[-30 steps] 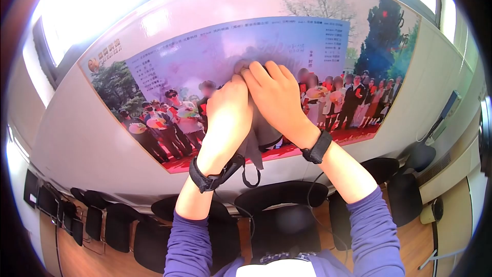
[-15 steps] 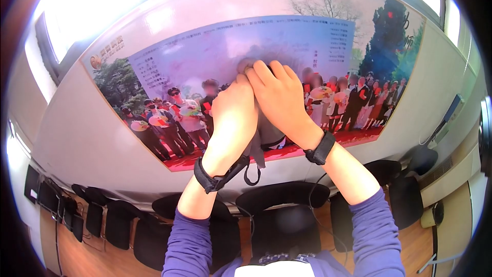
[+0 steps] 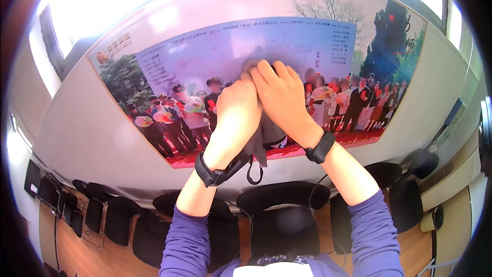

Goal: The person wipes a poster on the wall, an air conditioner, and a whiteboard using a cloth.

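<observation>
Both of my hands meet at the middle of the view, in front of a large poster [image 3: 225, 36] on the wall. A grey cloth [image 3: 260, 146] hangs from between them, with a dark loop at its lower end. My left hand [image 3: 239, 106] is closed at the cloth's upper part, its fingertips mostly hidden. My right hand [image 3: 283, 92] touches it, fingers bent and pressed together on the cloth's top edge. Black straps circle both wrists.
Black chairs [image 3: 284, 231] line the wall below the poster, with thin cables hanging among them. More chairs [image 3: 118, 220] stand at the lower left. A bin [image 3: 433, 219] is at the lower right. Bright windows show at the upper corners.
The poster and room have shifted slightly to the right in the view. My hands have also moved slightly right, still closed together on the cloth.
</observation>
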{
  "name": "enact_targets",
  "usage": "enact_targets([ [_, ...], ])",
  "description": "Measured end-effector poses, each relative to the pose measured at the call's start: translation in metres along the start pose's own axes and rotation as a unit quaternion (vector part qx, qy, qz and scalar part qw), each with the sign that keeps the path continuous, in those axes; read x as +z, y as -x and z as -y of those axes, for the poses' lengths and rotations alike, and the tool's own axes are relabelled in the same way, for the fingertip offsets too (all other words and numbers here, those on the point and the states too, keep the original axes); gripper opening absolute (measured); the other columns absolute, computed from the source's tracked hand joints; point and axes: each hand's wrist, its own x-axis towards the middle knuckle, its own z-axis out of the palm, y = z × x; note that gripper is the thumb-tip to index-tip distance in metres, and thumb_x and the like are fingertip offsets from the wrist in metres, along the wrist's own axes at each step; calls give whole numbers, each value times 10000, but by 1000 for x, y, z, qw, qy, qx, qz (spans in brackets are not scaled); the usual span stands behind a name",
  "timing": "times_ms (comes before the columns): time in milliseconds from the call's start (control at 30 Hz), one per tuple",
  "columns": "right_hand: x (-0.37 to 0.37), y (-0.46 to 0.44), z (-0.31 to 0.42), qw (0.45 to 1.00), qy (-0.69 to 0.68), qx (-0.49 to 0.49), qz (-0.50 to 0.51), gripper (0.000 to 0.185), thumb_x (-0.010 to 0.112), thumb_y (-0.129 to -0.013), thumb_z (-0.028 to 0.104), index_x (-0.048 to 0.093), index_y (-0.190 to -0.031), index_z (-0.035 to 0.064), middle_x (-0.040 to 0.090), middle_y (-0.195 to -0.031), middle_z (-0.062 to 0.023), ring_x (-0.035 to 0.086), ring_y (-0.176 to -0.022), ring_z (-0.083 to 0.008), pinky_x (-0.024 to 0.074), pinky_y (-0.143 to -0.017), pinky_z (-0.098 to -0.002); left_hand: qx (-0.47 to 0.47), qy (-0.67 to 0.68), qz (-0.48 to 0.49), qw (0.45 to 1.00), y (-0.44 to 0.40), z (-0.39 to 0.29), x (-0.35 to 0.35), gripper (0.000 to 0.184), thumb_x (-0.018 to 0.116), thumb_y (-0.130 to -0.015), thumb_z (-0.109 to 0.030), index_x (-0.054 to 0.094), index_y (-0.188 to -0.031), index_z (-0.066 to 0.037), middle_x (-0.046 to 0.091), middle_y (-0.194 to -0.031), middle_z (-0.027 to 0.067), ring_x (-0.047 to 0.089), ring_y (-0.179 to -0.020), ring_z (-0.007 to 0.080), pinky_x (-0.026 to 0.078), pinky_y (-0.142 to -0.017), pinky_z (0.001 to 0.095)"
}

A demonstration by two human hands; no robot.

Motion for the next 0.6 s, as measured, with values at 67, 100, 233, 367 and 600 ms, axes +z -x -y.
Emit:
enact_targets([
  [67, 0, 0, 0, 1000, -4, 3, 7, 139, 599, -659, 122, 566, -781, 65, 457, -795, -42, 501, -701, -187, 437, -595, -290, 7, -7, -1, 1000, -1, 1, 1, 187, 558, -763, -7, 541, -934, 65, 617, -852, 274, 592, -834, 460, 471, -716, 518],
  [100, -1, 0, 0, 1000, -6, 4, 11, 142, 599, -661, 122, 567, -787, 65, 460, -795, -42, 504, -702, -188, 441, -597, -292, 10, -10, -1, 1000, 0, 2, 1, 181, 557, -767, -13, 544, -931, 63, 619, -852, 271, 594, -832, 459, 473, -715, 518],
  [233, -5, 3, 2, 999, -21, 23, 19, 164, 598, -675, 121, 573, -830, 72, 484, -811, -44, 527, -719, -205, 463, -614, -322, 8, -12, -4, 1000, 5, -1, 2, 199, 558, -781, -44, 527, -953, 52, 622, -839, 268, 600, -821, 462, 477, -713, 523],
  [367, -11, 15, 5, 996, -43, 57, 45, 193, 584, -708, 105, 597, -900, 91, 515, -839, -42, 549, -748, -224, 469, -651, -355, 4, -9, 12, 1000, 16, 10, 15, 326, 562, -778, -53, 471, -1078, 41, 620, -862, 279, 602, -851, 457, 476, -722, 524],
  [600, -35, 51, -2, 978, -151, 124, 78, 330, 643, -711, 70, 617, -1038, 96, 554, -896, -55, 577, -823, -266, 460, -702, -383, 17, 17, 72, 997, 60, 19, 36, 442, 617, -805, -140, 444, -1198, -38, 635, -911, 227, 607, -897, 414, 472, -738, 498],
])
